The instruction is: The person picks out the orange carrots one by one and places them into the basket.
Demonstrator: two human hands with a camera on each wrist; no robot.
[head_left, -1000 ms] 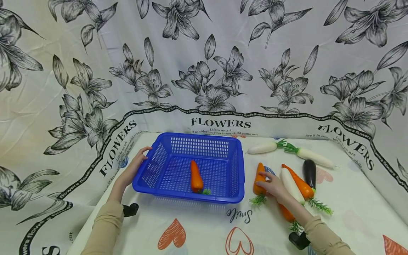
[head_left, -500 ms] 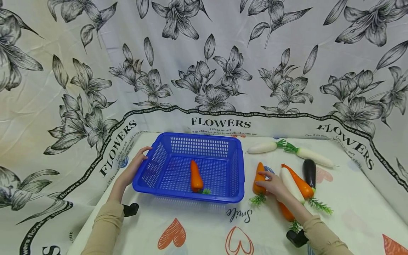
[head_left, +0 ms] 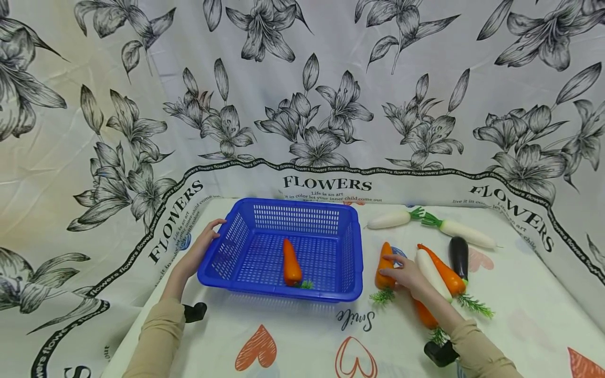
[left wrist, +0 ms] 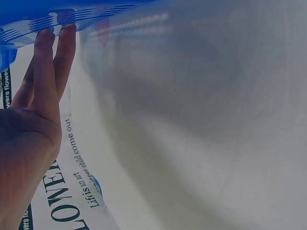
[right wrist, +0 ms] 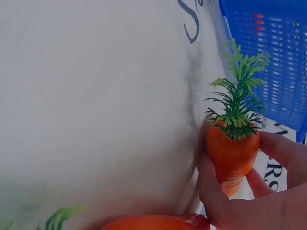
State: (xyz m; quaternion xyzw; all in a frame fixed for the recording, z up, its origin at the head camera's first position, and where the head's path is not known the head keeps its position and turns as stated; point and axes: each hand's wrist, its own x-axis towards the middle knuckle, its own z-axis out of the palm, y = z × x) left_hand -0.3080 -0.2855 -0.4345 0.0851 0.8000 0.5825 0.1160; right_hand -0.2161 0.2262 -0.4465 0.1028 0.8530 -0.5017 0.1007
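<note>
My right hand (head_left: 408, 274) pinches an orange carrot (head_left: 385, 268) with thumb and fingers, to the right of the blue basket (head_left: 350, 296). The right wrist view shows the thumb on one side of this carrot (right wrist: 230, 153) and fingers on the other, its green top pointing away from the palm. My left hand (head_left: 203, 244) is at the basket's left side. In the left wrist view the left hand (left wrist: 41, 91) has its fingers nearly straight, tips against the basket's slotted wall (left wrist: 86, 17). Another carrot (head_left: 291, 265) lies inside the basket.
Right of the right hand lie a white radish (head_left: 432, 273), a carrot (head_left: 446, 273), an eggplant (head_left: 458, 257) and a partly covered carrot (head_left: 427, 315). Two white radishes with green tops, one on the left (head_left: 389, 219), one on the right (head_left: 468, 234), lie farther back. A flowered cloth (head_left: 302, 105) hangs behind.
The head view has shifted very slightly. Both hands, the basket and the vegetables stay practically where they were, with the right hand still on the carrot.
</note>
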